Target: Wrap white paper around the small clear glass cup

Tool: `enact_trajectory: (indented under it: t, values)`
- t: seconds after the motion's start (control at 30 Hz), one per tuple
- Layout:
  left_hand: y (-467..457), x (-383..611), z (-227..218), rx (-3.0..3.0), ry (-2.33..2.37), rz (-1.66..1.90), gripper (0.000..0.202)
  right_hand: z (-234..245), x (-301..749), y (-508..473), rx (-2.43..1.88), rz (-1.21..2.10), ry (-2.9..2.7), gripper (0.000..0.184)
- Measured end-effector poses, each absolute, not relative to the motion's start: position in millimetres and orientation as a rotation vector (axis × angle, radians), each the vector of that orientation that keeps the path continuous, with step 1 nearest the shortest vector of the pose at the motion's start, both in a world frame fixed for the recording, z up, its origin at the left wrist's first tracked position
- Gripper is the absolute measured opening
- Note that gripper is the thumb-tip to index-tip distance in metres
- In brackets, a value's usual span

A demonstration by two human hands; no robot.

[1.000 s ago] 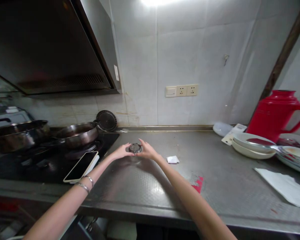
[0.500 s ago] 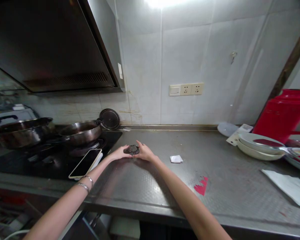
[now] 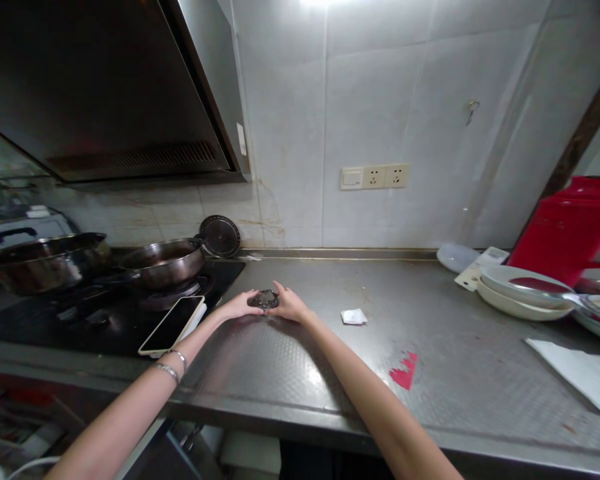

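Observation:
Both of my hands meet over the steel counter (image 3: pixel 330 360) beside the stove. My left hand (image 3: pixel 237 307) and my right hand (image 3: pixel 290 305) are closed around a small dark round object (image 3: pixel 264 299), which rests on or just above the counter surface. I cannot make out what the object is. Two bracelets circle my left wrist (image 3: pixel 173 365).
A phone (image 3: pixel 171 325) lies on the stove's edge near my left arm. Two pans (image 3: pixel 163 261) sit on the burners, with a round lid (image 3: pixel 221 236) against the wall. A small white packet (image 3: pixel 354 317), red mark (image 3: pixel 404 372), stacked plates (image 3: pixel 517 292), red jug (image 3: pixel 573 227) and paper (image 3: pixel 575 373) lie right.
The small object looked like a clear round glass a second ago; now it sits lower and looks dark between my fingers. The view has shifted slightly left.

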State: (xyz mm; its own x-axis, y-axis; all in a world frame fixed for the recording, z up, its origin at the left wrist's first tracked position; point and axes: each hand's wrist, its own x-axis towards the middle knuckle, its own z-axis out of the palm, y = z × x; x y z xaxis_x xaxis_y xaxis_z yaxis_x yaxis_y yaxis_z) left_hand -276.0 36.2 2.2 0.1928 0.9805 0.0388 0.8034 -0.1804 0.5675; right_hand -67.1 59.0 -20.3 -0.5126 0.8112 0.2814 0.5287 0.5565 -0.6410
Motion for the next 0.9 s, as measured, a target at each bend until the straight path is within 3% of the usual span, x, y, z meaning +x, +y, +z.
enact_trajectory:
  t: [0.3, 0.4, 0.6, 0.8, 0.9]
  values:
    - [38, -275, 5, 2.076, 1.727, 0.427, 0.095, -22, -63, 57, -1.036, 0.667, -2.213, 0.106]
    - [38, -270, 21, 2.162, 1.772, 0.317, 0.108, -19, -46, 56, -1.044, 0.627, -2.177, 0.094]
    - [43, -224, 48, 2.316, 1.823, 0.420, 0.091, -18, 24, 60, -1.155, 0.392, -2.038, 0.052]
    - [55, -144, 17, 2.373, 1.621, 0.680, 0.054, -28, 113, 66, -1.306, 0.253, -1.936, 0.042]
    - [65, -115, -6, 2.363, 1.614, 0.652, 0.047, -34, 158, 66, -1.385, 0.189, -1.899, 0.041]
